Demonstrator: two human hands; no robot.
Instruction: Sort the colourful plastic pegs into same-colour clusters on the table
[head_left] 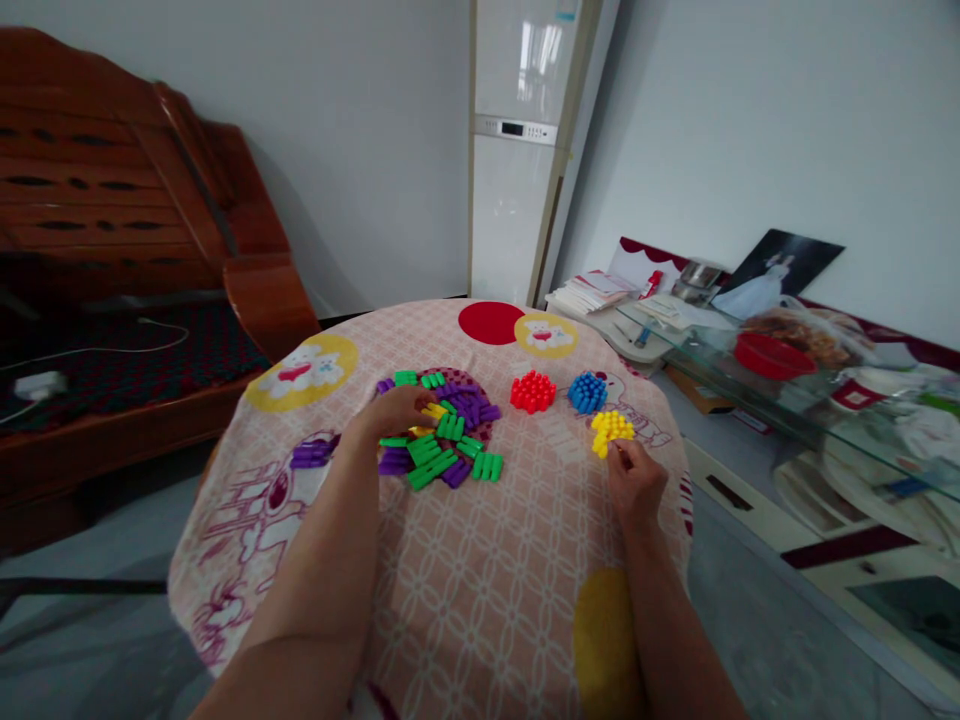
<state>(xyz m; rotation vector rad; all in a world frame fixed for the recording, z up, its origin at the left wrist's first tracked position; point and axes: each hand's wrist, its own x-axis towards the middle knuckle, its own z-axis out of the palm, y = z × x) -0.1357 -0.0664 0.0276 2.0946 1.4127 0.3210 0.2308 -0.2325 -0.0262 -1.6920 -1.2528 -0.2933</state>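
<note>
My left hand (pixel 401 410) reaches into a loose pile of small plastic pegs, its fingers closed on a yellow peg (pixel 434 411). Around it lie green pegs (pixel 429 462), several in side-by-side rows, and purple pegs (pixel 466 405). My right hand (pixel 637 478) has its fingers closed at the near edge of a cluster of upright yellow pegs (pixel 611 427); what is between the fingertips is hidden. Left of that cluster stand a blue peg cluster (pixel 587 392) and a red peg cluster (pixel 533 392).
A patterned cloth covers the round table (pixel 480 580). More purple pegs (pixel 313 452) lie left of my left forearm. A wooden bench (pixel 112 200) stands at the left. On the right, a glass-topped cabinet (pixel 847 430) holds papers, a red bowl (pixel 772 356) and bags.
</note>
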